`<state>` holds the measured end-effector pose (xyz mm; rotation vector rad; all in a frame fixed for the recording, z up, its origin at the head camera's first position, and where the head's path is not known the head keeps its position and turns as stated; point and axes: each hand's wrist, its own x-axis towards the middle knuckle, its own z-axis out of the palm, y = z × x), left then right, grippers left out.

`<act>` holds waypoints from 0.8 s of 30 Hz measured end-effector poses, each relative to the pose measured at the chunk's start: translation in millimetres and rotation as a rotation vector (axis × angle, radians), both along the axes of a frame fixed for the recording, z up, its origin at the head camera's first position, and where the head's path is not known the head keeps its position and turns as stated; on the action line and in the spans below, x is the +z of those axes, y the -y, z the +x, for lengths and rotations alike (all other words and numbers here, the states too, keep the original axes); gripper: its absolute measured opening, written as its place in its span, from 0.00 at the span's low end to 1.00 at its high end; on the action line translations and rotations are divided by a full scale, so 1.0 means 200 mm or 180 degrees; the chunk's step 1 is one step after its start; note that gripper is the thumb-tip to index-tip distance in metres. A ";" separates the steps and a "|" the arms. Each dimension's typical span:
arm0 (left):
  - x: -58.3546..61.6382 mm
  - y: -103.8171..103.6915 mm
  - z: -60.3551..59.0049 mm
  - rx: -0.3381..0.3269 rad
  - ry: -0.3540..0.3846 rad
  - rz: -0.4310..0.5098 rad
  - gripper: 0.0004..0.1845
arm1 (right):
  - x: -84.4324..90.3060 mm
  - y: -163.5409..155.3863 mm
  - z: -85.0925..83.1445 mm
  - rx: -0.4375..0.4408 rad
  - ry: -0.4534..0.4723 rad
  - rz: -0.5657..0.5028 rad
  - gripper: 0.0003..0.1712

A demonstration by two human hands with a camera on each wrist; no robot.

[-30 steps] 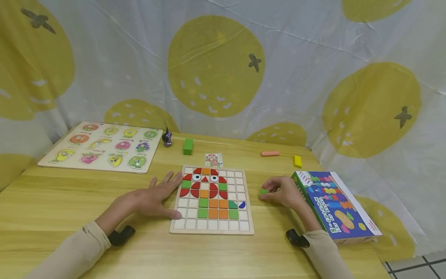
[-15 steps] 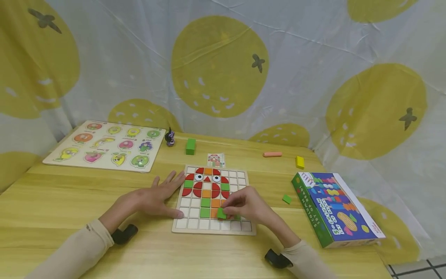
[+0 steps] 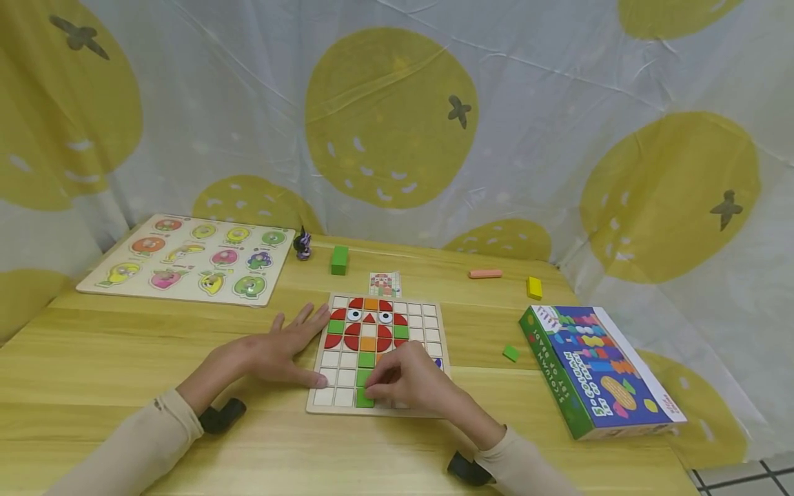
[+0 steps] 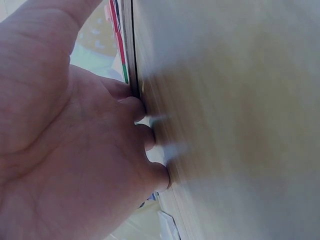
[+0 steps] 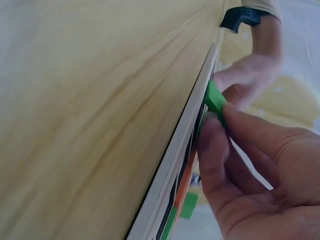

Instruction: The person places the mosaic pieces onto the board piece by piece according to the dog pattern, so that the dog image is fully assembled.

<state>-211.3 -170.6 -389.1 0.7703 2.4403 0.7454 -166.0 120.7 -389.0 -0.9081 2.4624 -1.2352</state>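
A wooden grid board (image 3: 327, 397) lies on the table, partly filled with red, orange and green pieces that form a face above a body. My right hand (image 3: 412, 382) pinches a green square tile (image 5: 215, 97) between thumb and fingertips, low over the board's bottom row, under the green column. The hand covers part of the orange squares. My left hand (image 3: 276, 355) lies with fingers spread along the board's left edge, the thumb on its rim. In the left wrist view the fingertips of the left hand (image 4: 85, 135) rest on the table.
Beyond the board lies a small picture card (image 3: 385, 284). A fruit puzzle board (image 3: 186, 260), a dark figurine (image 3: 302, 244) and a green block (image 3: 339, 260) are at the back left. Rightward are a loose green tile (image 3: 511, 353), a pink stick (image 3: 485, 274), a yellow block (image 3: 534, 288) and a game box (image 3: 602, 372).
My right hand has picked up a green tile from the table right of the board and carried it left to the board's bottom row. My left hand stays at the board's edge.
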 end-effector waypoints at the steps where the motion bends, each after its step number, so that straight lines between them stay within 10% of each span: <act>1: 0.00 0.00 0.00 -0.0002 0.0000 0.0005 0.66 | 0.00 0.00 0.00 0.0016 -0.0058 0.0039 0.02; 24: 0.01 0.00 0.01 -0.0045 -0.0003 0.0038 0.65 | 0.00 -0.07 -0.03 0.0142 -0.0495 0.0180 0.03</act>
